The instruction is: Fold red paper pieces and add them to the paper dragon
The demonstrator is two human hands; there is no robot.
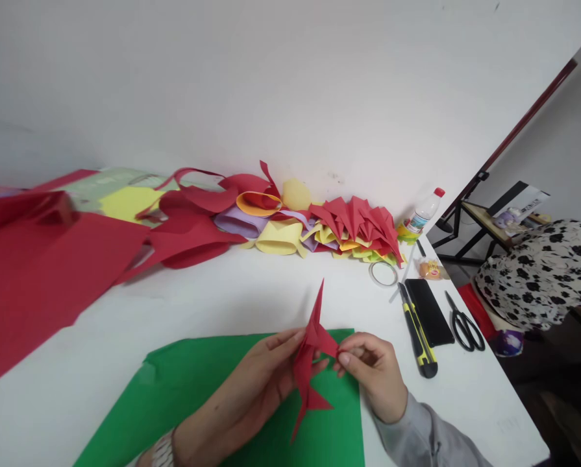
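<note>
A folded red paper figure (304, 360) with several pointed ends is held up over a green paper sheet (187, 383). My left hand (273, 366) grips its body from the left, thumb in front and fingers behind. At the right, my right hand (375, 373) pinches the tip of one pointed flap between thumb and fingertips. One long point rises upward, and two more spread apart at the lower end. The fingers of my left hand are partly hidden behind the paper.
Red paper (51, 279) covers the table's left side. Along the wall lie rolled paper pieces (278, 237) and stacked red folded papers (358, 220). At the right are a tape roll (383, 274), utility knife (419, 337), black phone (430, 311), scissors (464, 327) and bottle (424, 211).
</note>
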